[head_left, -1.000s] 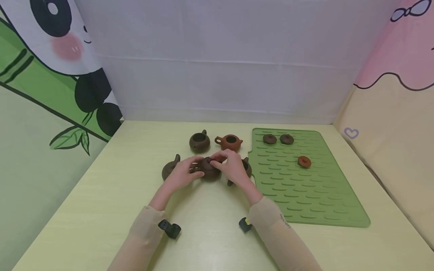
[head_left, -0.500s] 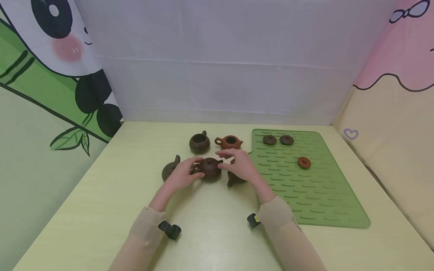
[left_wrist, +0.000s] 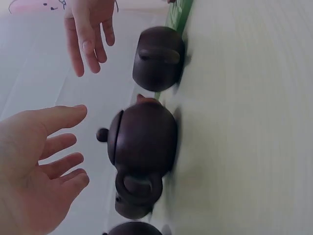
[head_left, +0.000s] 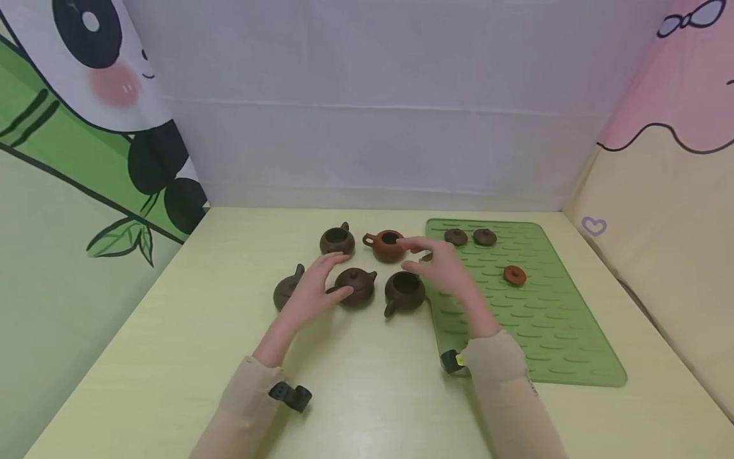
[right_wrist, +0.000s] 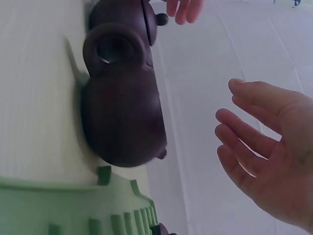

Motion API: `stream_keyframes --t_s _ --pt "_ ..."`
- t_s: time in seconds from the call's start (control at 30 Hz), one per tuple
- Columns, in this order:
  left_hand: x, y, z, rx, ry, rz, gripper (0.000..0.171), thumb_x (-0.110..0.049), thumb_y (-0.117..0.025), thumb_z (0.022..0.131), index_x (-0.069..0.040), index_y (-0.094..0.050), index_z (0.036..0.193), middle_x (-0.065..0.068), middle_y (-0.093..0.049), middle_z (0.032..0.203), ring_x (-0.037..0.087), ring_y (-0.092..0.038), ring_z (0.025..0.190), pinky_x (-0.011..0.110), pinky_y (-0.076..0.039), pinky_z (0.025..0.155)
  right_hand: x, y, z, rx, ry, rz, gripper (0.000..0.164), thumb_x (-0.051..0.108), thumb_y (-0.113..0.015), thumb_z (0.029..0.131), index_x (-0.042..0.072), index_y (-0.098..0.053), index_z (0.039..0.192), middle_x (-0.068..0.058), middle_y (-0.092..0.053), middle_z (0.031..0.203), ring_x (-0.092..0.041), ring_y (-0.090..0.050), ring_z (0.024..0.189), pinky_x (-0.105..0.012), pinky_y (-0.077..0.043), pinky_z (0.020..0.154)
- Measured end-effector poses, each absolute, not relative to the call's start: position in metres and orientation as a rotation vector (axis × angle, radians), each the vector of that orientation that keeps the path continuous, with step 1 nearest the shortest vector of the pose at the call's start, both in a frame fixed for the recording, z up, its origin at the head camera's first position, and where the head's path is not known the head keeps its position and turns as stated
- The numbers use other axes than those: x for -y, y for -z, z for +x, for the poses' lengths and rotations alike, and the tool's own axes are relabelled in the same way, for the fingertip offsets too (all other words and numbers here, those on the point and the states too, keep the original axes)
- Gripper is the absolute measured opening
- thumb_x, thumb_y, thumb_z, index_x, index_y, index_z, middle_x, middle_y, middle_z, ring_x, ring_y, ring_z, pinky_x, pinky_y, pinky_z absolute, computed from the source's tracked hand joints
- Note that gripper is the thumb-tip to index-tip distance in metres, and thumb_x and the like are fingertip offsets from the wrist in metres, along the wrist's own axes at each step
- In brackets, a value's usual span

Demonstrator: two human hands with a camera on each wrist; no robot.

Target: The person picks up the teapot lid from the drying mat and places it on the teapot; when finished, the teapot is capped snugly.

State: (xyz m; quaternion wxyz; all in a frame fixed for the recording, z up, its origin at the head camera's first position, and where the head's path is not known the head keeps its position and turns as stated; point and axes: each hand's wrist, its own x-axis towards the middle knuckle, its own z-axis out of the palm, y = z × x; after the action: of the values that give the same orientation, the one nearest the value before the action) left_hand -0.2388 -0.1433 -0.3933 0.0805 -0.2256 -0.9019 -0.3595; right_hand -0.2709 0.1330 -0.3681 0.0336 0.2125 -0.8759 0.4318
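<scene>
A dark brown teapot [head_left: 355, 287] with its lid on stands on the table in the middle of the group. Beside its handle is my left hand [head_left: 312, 293], fingers spread and holding nothing; the left wrist view shows a gap between hand and pot. My right hand [head_left: 441, 264] hovers empty over the left edge of the green mat, thumb and fingers apart. Just left of it stands a dark lidless teapot [head_left: 404, 291]. Behind are a reddish-brown lidless teapot [head_left: 387, 247] and another dark lidless one [head_left: 337, 242]. A further dark teapot [head_left: 285, 293] is partly hidden by my left hand.
On the right lies a ridged green mat [head_left: 550, 331]. It bears two dark lids, a left one [head_left: 455, 237] and a right one [head_left: 485, 237], and a reddish lid [head_left: 515, 275]. A pale cloth wall [head_left: 367, 153] closes off the table's back.
My right hand has let go of the middle teapot's lid and moved right, uncovering the lidless teapot. My left hand has drawn slightly away from the middle teapot.
</scene>
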Motion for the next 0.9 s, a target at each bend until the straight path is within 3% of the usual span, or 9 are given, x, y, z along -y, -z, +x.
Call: stream_keyframes --t_s 0.1,0.37,0.5,0.63,0.73,0.9 --pt "0.134 0.390 -0.237 2.612 1.076 -0.695 0.057 -0.014 -0.076 0.086 0.000 -0.053 0.137 0.020 -0.046 0.149 0.039 -0.045 0.139 0.054 -0.039 0.113 -0.142 0.366 -0.271 2.659 -1.328 0.615 0.044 0.014 -0.073 0.089 0.013 -0.063 0.132 -0.012 -0.067 0.131 -0.029 -0.063 0.118 -0.044 -0.054 0.093" --pt "0.109 0.396 -0.238 2.433 1.365 -0.816 0.054 -0.004 -0.074 0.086 0.000 -0.053 0.136 0.018 -0.051 0.143 0.034 -0.055 0.131 0.040 -0.052 0.102 -0.172 0.361 -0.274 2.565 -1.384 0.616 0.044 0.018 -0.069 0.093 0.014 -0.060 0.136 -0.014 -0.066 0.130 -0.031 -0.061 0.120 -0.047 -0.050 0.096" --pt "0.094 0.403 -0.237 2.483 1.398 -0.863 0.059 -0.005 -0.074 0.086 0.000 -0.050 0.140 0.019 -0.051 0.144 0.035 -0.053 0.133 0.039 -0.050 0.103 -0.191 0.364 -0.281 2.542 -1.367 0.606 0.043 0.021 -0.067 0.095 0.016 -0.059 0.137 -0.013 -0.068 0.126 -0.025 -0.063 0.113 -0.036 -0.051 0.094" --pt "0.080 0.408 -0.237 2.547 1.428 -0.830 0.063 -0.007 -0.075 0.086 0.001 -0.047 0.142 0.018 -0.049 0.147 0.034 -0.050 0.136 0.039 -0.048 0.106 -0.207 0.370 -0.292 2.510 -1.379 0.585 0.041 0.020 -0.065 0.096 0.018 -0.059 0.137 -0.014 -0.069 0.122 -0.007 -0.062 0.104 -0.020 -0.049 0.087" --pt "0.071 0.411 -0.238 2.580 1.454 -0.787 0.065 -0.007 -0.075 0.086 0.001 -0.046 0.143 0.017 -0.048 0.149 0.034 -0.049 0.138 0.039 -0.047 0.108 -0.216 0.372 -0.301 2.495 -1.398 0.549 0.041 0.020 -0.064 0.097 0.016 -0.059 0.137 -0.017 -0.068 0.122 0.000 -0.060 0.100 -0.015 -0.049 0.084" --pt "0.064 0.415 -0.243 2.644 1.415 -0.711 0.064 -0.010 -0.075 0.087 0.001 -0.046 0.143 0.019 -0.049 0.148 0.035 -0.052 0.134 0.041 -0.048 0.107 -0.225 0.373 -0.314 2.496 -1.342 0.501 0.038 0.022 -0.063 0.098 0.015 -0.061 0.135 -0.015 -0.068 0.122 -0.006 -0.060 0.101 -0.014 -0.049 0.081"
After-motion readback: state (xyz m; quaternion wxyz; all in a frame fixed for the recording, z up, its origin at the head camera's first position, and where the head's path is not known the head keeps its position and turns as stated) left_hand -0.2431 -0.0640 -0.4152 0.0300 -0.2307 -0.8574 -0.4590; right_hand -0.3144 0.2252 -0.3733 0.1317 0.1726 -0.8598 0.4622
